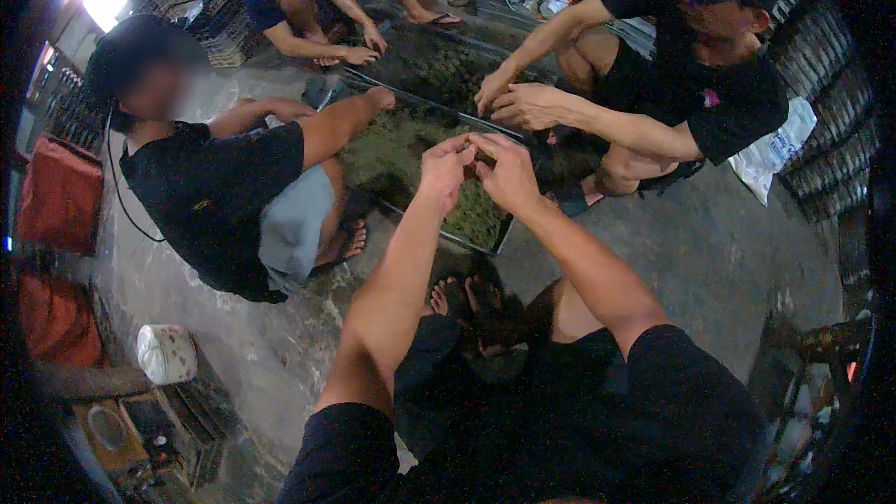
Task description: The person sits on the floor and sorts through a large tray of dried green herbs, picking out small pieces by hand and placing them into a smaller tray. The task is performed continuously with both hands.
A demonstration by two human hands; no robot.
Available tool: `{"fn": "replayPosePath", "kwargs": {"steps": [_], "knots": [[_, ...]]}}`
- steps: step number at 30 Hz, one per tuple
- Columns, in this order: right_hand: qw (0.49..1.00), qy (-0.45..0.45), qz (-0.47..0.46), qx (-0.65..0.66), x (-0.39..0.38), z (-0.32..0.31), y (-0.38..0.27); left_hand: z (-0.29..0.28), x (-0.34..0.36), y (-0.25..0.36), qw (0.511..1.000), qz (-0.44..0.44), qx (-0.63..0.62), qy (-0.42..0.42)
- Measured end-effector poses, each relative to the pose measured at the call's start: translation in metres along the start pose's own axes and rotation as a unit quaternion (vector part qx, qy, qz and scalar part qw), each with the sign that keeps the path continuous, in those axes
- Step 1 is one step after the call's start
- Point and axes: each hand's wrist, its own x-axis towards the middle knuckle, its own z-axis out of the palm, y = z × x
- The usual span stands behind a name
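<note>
A small dark piece (483,158), too small to identify, sits over the tray (502,235) of green material, pinched between the fingertips of the left hand (446,171) and right hand (505,173). Both forearms reach toward 12 o'clock, converging. From there, co-workers (215,196) sit low at 9, 11 and 2 o'clock, the last one's hands (527,106) close by; a white tub (168,355) stands at 8.

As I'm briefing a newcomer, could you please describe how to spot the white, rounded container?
On the grey concrete floor, look toward the picture's lower left. The white, rounded container shows right of a rust-red, cloth-like covering, above a brown box with an oval face. Its pale, spotted side sets it apart from both.
</note>
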Motion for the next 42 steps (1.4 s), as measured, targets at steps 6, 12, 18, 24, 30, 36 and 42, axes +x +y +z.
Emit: {"fn": "replayPosePath", "kwargs": {"steps": [6,12,18,24,30,36,42], "knots": [[0.995,-0.003,0.090,0.052,0.014,0.004,0.008,-0.003,0.008,0.010,0.994,-0.031,0.083,0.055],[0.882,-0.033,0.293,0.367,0.014,0.014,0.041,-0.015,0.023,0.002,0.998,-0.048,0.003,0.039],[0.612,0.015,0.493,0.618,0.026,-0.006,0.032,-0.023,0.016,0.020,0.979,-0.125,-0.160,0.025],[0.661,-0.019,0.501,0.559,0.022,0.010,0.057,-0.020,0.015,0.028,0.965,-0.147,-0.158,0.148],[0.695,-0.034,0.500,0.516,0.032,0.001,0.024,-0.021,0.011,0.033,0.972,-0.089,-0.139,0.165],[0.713,-0.058,0.484,0.504,0.031,-0.009,0.011,-0.027,0.020,0.021,0.965,-0.094,-0.228,0.086],[0.735,-0.042,0.437,0.517,0.027,0.005,0.027,-0.039,0.023,0.021,0.978,-0.120,-0.162,0.054]]}}
